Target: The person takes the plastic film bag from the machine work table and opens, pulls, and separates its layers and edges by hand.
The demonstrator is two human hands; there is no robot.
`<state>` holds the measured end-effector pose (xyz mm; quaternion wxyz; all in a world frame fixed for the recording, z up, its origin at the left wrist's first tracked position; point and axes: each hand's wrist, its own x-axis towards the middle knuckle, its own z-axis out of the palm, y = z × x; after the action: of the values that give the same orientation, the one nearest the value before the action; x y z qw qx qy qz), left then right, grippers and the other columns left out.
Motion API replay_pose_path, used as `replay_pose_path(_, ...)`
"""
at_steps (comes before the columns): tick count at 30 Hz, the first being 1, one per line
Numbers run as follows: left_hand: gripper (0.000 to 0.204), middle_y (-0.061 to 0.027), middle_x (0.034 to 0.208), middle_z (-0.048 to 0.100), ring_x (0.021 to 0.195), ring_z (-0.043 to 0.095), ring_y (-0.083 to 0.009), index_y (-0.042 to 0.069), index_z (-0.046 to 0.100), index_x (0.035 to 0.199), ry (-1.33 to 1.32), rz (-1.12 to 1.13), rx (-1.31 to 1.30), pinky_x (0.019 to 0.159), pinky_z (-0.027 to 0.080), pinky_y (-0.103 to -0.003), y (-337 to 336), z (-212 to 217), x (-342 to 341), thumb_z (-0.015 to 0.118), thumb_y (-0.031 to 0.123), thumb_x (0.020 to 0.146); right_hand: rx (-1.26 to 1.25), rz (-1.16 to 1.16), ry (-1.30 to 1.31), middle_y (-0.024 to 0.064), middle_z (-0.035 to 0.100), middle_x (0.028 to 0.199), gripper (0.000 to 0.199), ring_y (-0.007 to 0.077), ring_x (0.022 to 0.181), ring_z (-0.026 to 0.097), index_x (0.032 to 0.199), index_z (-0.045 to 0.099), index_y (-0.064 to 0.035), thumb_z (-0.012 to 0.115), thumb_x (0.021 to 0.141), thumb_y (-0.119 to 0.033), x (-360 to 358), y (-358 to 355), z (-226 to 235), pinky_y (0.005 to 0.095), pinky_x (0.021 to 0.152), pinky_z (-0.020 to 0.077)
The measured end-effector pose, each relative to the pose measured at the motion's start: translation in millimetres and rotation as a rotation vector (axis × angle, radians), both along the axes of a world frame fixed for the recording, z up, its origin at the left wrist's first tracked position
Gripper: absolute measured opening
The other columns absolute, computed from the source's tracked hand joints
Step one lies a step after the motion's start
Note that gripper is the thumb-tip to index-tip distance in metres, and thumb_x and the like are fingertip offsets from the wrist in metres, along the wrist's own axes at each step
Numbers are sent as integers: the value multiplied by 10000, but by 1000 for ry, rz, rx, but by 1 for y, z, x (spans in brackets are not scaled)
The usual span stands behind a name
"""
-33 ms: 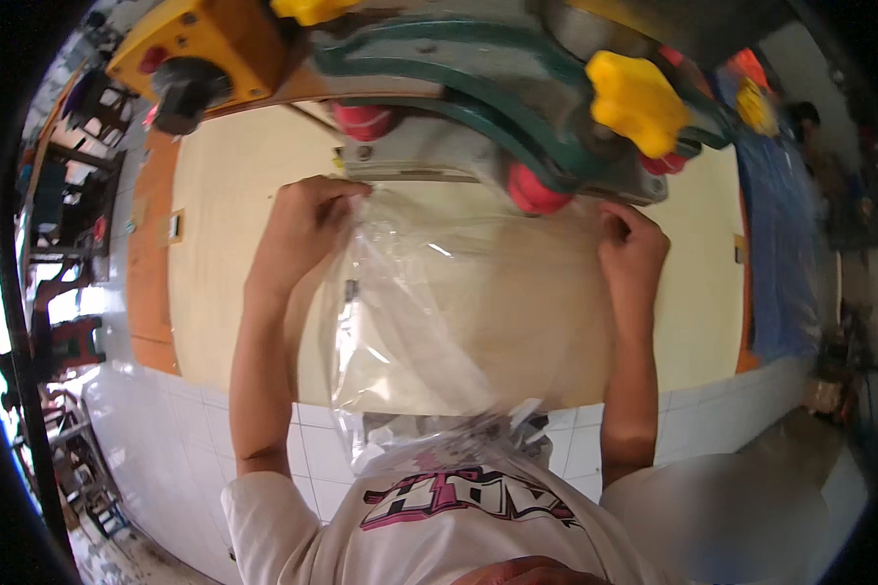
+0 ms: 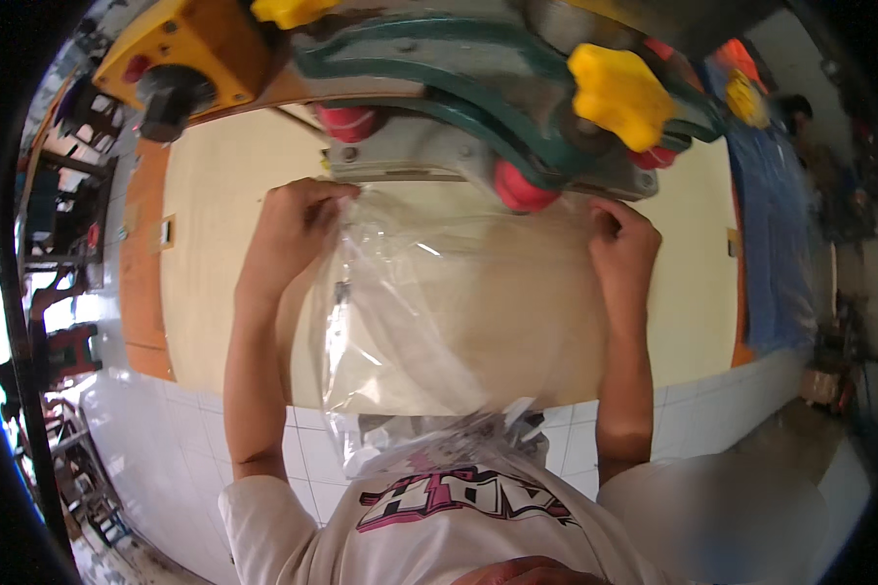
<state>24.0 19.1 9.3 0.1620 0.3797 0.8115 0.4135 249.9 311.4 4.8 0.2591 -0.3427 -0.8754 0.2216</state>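
A wide clear plastic sheet (image 2: 439, 322) stretches between my hands and hangs over the table's near edge toward my shirt. I cannot tell whether it is a single layer or a bag. My left hand (image 2: 300, 216) is closed, pinching its far left corner between thumb and fingertips. At the far right corner, my right hand (image 2: 622, 236) pinches the sheet with curled fingers. The sheet's far edge lies at the metal bar (image 2: 400, 161) of a machine with a green curved frame (image 2: 419, 63) and red round knobs (image 2: 525, 185). Part of that edge is hidden beneath the machine.
Beneath the sheet is a cream tabletop (image 2: 210, 263) with orange side edges. Yellow star knobs (image 2: 619, 97) stick out from the machine. A yellow control box (image 2: 185, 58) with a dark dial stands at far left. Blue plastic (image 2: 771, 234) hangs along the right side.
The whole view has shifted slightly, with everything appearing a little further left. My hands keep the same pinch on the plastic sheet.
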Motion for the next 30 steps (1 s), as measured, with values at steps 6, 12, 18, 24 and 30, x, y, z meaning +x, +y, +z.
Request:
replay_pose_path(6, 357, -116, 1088, 679, 1016, 628, -182, -34, 679, 1084, -112, 23, -44, 902, 496, -292, -1, -7, -6, 651, -119, 738, -18, -8, 6, 175, 687, 806, 197, 310, 727, 660, 931, 736, -36, 607, 786, -1, -1, 0, 0, 385, 714, 512)
replay_pose_path(12, 319, -126, 1090, 682, 1006, 631, -186, -48, 679, 1059, -89, 9, -24, 890, 495, -295, 1, -6, -4, 640, -114, 749, -32, -10, -4, 168, 689, 800, 202, 299, 730, 662, 933, 738, -40, 605, 785, -1, 0, 0, 1, 382, 715, 512)
replay_pose_path(18, 308, -140, 1049, 694, 1000, 635, -193, -53, 684, 1018, -47, 22, 5, 897, 490, -297, 4, -1, -1, 637, -123, 722, -2, 5, -3, 160, 688, 790, 205, 294, 728, 660, 928, 741, -51, 609, 779, -3, 1, 3, -1, 381, 720, 510)
replay_pose_path(24, 262, -159, 840, 695, 765, 634, -136, -28, 705, 1020, 8, 32, 69, 718, 490, -271, 6, 1, 4, 544, -119, 835, 27, 6, -27, 154, 681, 772, 186, 305, 712, 647, 917, 744, -61, 628, 776, -26, 2, 4, 0, 389, 722, 503)
replay_pose_path(30, 235, -166, 837, 698, 729, 644, -173, -16, 713, 1003, 134, 13, 83, 712, 494, -281, 7, 3, 7, 562, -94, 840, 20, -27, -46, 154, 679, 753, 151, 324, 719, 655, 886, 751, -80, 635, 789, -74, 2, 4, -1, 394, 722, 511)
